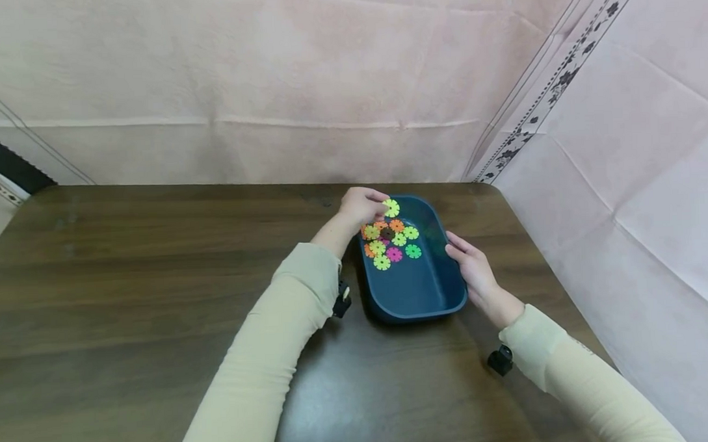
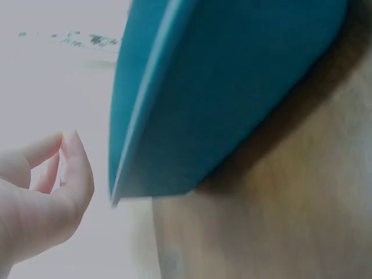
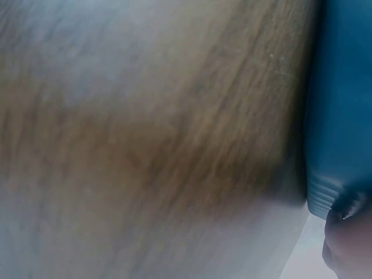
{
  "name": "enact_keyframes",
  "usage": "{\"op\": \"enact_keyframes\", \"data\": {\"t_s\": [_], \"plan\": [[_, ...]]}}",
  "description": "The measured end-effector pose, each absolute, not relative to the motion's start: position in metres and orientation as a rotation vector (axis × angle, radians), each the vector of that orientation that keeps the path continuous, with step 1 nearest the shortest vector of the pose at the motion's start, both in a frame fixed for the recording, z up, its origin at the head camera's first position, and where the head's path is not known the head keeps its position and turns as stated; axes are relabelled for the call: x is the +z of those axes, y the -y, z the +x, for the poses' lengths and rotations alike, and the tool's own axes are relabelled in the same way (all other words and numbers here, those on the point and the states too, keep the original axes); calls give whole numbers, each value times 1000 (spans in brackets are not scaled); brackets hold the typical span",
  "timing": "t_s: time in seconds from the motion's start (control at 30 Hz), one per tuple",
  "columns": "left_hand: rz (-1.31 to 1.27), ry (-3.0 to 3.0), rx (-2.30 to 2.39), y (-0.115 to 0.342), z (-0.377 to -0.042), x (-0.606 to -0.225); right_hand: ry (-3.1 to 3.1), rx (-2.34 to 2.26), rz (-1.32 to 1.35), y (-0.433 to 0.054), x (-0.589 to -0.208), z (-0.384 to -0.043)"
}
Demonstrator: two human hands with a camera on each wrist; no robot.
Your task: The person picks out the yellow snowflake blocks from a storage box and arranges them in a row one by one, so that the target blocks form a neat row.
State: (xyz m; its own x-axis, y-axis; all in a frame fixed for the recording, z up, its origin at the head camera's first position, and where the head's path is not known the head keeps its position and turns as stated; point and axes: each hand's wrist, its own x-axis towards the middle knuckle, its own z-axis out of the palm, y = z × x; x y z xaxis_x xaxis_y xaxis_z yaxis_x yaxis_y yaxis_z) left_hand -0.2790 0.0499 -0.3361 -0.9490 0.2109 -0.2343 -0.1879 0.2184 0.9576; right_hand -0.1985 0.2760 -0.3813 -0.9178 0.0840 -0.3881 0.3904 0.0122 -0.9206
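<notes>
A dark blue rectangular tub (image 1: 417, 290) stands on the table. Several flower-shaped pieces (image 1: 393, 254) in yellow, orange, pink, green and brown lie inside it, mostly toward its left side. Over the far left corner, my left hand (image 1: 362, 205) pinches a yellow flower piece (image 1: 391, 208) between thumb and fingertips. From the left wrist, those bent fingers (image 2: 84, 171) meet at their tips beside the tub's wall (image 2: 232, 75). My right hand (image 1: 475, 269) grips the tub's right rim; the right wrist view catches only part of that hand (image 3: 351, 241) at the tub's ribbed corner.
The brown wood-grain table (image 1: 157, 286) extends far to the left and toward me. Pale wall covering (image 1: 238, 88) rises behind its back edge, and another sheet (image 1: 639, 172) runs along the right side. Black wrist cameras (image 1: 501, 360) sit under both cuffs.
</notes>
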Motion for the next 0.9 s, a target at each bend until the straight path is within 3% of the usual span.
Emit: {"op": "enact_keyframes", "data": {"t_s": [0.37,0.9], "plan": [[-50,-2055,1852,8,-285,-325,-2047,-1993,512,-276,-378,-198],[-162,-2024,1553,84,-274,-359,-2063,-1982,507,-277,-381,-200]]}}
